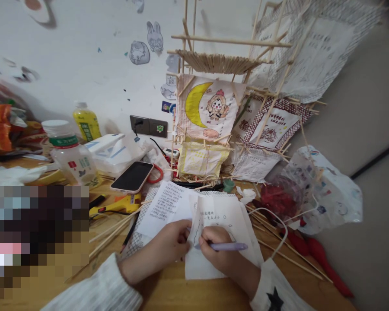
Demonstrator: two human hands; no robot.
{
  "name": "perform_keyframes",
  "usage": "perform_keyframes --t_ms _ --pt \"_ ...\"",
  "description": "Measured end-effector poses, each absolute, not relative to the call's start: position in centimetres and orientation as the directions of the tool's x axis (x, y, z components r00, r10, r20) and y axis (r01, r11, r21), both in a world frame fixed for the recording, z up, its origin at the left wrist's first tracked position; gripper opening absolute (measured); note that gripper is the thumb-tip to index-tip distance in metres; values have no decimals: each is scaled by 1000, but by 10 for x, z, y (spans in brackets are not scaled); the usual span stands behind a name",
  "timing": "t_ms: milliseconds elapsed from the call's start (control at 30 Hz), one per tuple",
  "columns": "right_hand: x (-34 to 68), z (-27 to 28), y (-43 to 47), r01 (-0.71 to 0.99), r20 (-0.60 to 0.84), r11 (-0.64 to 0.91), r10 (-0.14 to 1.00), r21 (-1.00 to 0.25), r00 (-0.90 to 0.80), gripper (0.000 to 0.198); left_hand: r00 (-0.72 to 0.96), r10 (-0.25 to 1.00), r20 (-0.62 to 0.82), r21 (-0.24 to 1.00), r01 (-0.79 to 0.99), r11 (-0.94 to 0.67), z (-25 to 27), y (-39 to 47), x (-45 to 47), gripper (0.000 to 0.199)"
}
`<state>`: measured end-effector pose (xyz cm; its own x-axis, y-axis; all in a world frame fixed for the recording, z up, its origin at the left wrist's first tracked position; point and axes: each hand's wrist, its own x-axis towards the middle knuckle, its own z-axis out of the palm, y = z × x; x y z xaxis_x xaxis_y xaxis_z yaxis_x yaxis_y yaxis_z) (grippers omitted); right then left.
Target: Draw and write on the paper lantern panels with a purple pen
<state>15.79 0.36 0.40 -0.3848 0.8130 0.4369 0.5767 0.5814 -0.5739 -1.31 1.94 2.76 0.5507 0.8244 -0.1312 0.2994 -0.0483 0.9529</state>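
"How far along are you?"

"Partway, I'd judge — nearer than your grip, the thin white paper sheet [207, 268] looks bare, perhaps left to fill."

"Your slim lavender pen [233, 246]?"

"Clamped in your right hand [216, 236], long axis crosswise, tip toward your left hand [172, 241] — whose pinch on the sheet's edge I can't confirm."

"Beyond your fingers?"

"Dark handwriting [210, 217] and some thin outlines [230, 225] are down."

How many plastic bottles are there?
2: a clear, white-capped plastic bottle left of the black-screened phone, and a yellow plastic bottle nearer the white wall. Others may be hidden.
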Motion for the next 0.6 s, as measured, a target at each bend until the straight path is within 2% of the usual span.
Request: perform_keyframes --t_ms 200,600 --pt "157 7 2 566 467 616 786 -548 -404 24 537 829 -155 954 299 -16 25 21 -13 31" --pt "158 9 0 576 425 586 810 -569 -404 25 549 822 -153 959 284 -12 24 21 -14 27"
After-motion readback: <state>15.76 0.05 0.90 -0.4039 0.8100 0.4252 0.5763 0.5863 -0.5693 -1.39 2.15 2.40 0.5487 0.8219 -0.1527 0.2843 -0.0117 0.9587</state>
